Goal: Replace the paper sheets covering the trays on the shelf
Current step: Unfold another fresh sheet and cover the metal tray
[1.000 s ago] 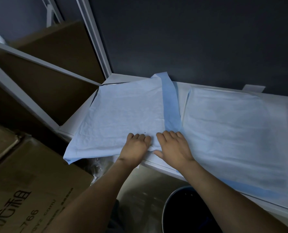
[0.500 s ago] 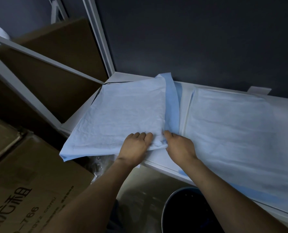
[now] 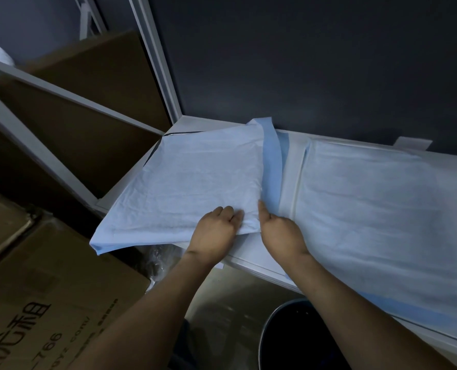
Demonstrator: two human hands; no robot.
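Curled now from flat, right hand joins left hand gripping one blue sheet of two.

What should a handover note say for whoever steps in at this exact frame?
Hands: the left hand grips the near edge of the left sheet. The right hand appears to pinch that sheet's near right corner, beside its folded-up blue strip.
Things: the left sheet lies skewed on the shelf, its near left corner overhanging. The right sheet lies flat.
Done: the right sheet is laid.
Left to do: square the left sheet and flatten the blue strip.
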